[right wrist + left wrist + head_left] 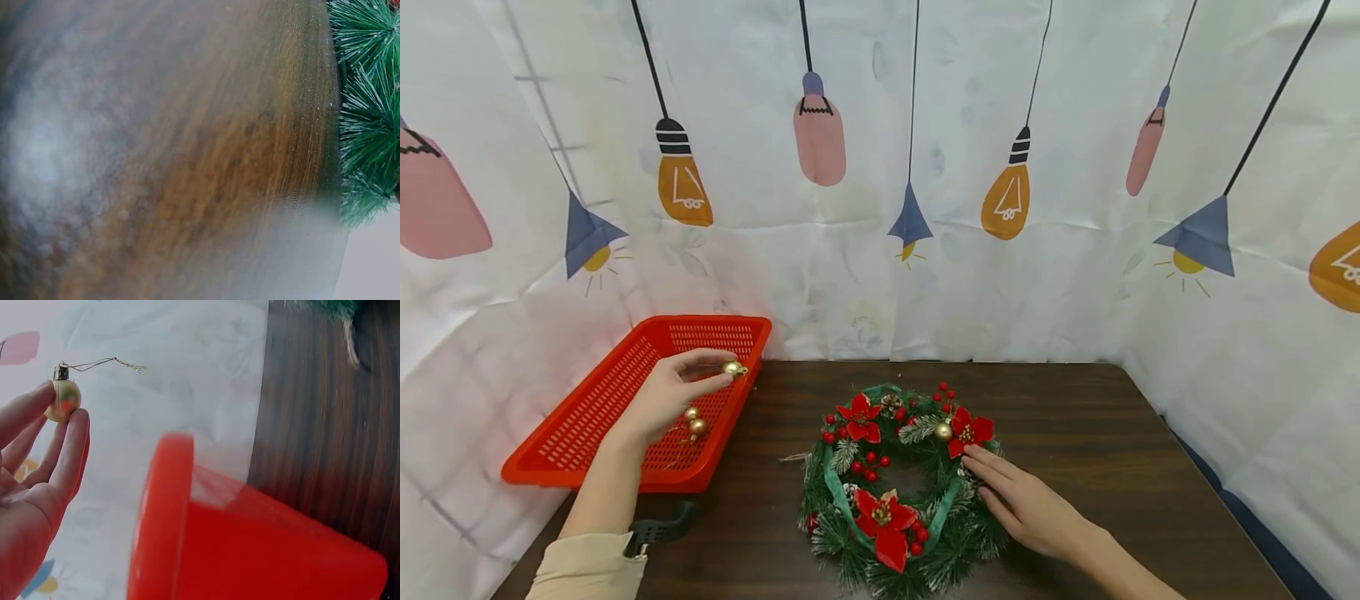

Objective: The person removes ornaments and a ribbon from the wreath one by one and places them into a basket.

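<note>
Between thumb and fingertips, my left hand pinches a small gold bauble above the red basket. The left wrist view shows the same bauble with a thin gold string loop trailing from its cap. My right hand rests on the right side of a green Christmas wreath, its fairly straight fingers touching near a red poinsettia. Beside that flower sits another gold bauble on the wreath. The right wrist view shows pine needles but not the hand.
More gold baubles lie inside the basket, which stands at the left of the dark wooden table. A white curtain printed with lamps hangs behind and around the table. A dark watch strap circles the left wrist.
</note>
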Tool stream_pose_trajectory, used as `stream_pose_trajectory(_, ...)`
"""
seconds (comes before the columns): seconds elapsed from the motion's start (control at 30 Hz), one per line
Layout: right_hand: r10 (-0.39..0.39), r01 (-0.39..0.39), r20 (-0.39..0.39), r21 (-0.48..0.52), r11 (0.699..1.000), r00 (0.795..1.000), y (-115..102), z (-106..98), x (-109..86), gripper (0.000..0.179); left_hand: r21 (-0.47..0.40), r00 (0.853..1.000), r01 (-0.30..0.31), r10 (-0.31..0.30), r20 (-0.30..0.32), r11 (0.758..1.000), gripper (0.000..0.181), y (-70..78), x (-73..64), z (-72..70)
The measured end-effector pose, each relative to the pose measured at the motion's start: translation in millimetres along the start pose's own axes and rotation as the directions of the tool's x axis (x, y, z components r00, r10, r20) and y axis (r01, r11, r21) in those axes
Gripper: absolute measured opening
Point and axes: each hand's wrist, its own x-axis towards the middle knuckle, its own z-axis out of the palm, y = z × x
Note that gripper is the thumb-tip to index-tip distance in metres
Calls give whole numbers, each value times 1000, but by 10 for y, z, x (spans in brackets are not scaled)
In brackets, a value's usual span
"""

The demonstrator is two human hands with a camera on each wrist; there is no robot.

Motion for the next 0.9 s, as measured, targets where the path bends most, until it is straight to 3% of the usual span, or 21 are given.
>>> stream_pose_trajectory(0.43,1,-1,9,5,1000,1000,-1,-8,11,45,40,992,89,-85,-96,995,43,-256,-131,-325)
stream_pose_trajectory(0.9,19,-19,15,7,1000,1000,-19,-5,10,45,59,958,255,-244,-153,965,57,-361,-290,-454)
